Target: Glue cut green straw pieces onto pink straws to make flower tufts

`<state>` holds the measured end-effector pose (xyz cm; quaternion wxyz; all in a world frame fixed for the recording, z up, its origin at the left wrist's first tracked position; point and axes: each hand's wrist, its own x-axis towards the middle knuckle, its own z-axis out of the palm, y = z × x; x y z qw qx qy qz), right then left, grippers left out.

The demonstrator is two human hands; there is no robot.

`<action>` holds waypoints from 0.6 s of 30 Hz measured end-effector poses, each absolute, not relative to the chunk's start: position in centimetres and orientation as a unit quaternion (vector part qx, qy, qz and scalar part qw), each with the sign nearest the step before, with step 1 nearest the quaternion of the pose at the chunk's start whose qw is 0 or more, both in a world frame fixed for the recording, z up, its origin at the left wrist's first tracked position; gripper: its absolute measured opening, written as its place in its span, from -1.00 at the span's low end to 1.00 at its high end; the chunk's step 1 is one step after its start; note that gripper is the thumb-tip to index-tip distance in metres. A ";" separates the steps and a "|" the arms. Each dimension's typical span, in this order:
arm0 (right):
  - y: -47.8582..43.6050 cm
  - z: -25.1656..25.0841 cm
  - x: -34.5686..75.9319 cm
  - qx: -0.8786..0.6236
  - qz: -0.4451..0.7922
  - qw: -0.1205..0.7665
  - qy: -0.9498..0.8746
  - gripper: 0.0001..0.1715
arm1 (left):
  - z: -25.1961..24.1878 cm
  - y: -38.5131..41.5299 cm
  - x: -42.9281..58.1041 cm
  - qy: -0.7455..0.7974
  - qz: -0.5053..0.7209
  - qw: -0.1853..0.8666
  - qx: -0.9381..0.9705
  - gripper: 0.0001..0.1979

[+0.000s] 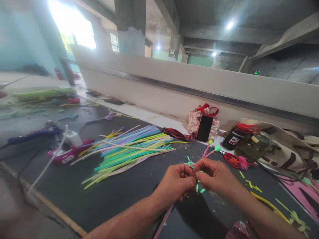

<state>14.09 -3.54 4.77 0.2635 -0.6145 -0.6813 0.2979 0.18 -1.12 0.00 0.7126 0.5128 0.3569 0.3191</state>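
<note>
My left hand (175, 184) and my right hand (215, 176) meet over the dark table (119, 196), both pinched on thin pipe-cleaner stems. Pink stems (208, 151) with green and yellow bud tips rise from between my fingers. A long pink stem (163, 222) trails down from under my left hand toward the front edge. Small green cut pieces (199, 189) lie under and around my fingers. A big loose pile of coloured pipe cleaners (129, 149) lies to the left of my hands.
Red-handled scissors (233, 159) lie right of my hands. Behind them stand a black phone (204, 128) against a patterned bag (199, 119), a dark bottle (235, 136) and a green jar (256, 146). A pink glue gun (67, 154) sits left. A yellow stem (271, 205) lies right.
</note>
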 end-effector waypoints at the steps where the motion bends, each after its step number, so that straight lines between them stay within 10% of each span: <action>1: -3.5 4.8 14.0 -0.613 0.298 0.264 -0.683 -0.88 | 0.0 -1.1 0.2 0.356 0.319 0.713 0.513 -0.90; 18: -3.4 4.5 14.5 -0.620 0.283 0.271 -0.679 -0.87 | 0.1 -1.1 -0.1 0.348 0.308 0.729 0.502 -0.85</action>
